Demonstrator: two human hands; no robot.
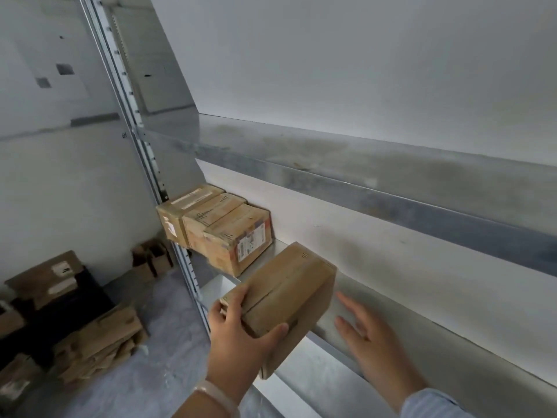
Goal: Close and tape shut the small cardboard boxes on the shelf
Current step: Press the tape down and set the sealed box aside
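Note:
My left hand grips the near end of a small brown cardboard box, thumb on one side and fingers over the top. The box is tilted, its flaps are down, and it sits at the front edge of the metal shelf. My right hand hovers just right of the box with straight fingers, apart from it. Three more small cardboard boxes with labels stand in a row at the shelf's left end. No tape is in view.
An upper metal shelf overhangs the working shelf. A perforated upright post bounds the left side. On the floor at lower left lie flattened and open cartons. A white wall backs the shelf.

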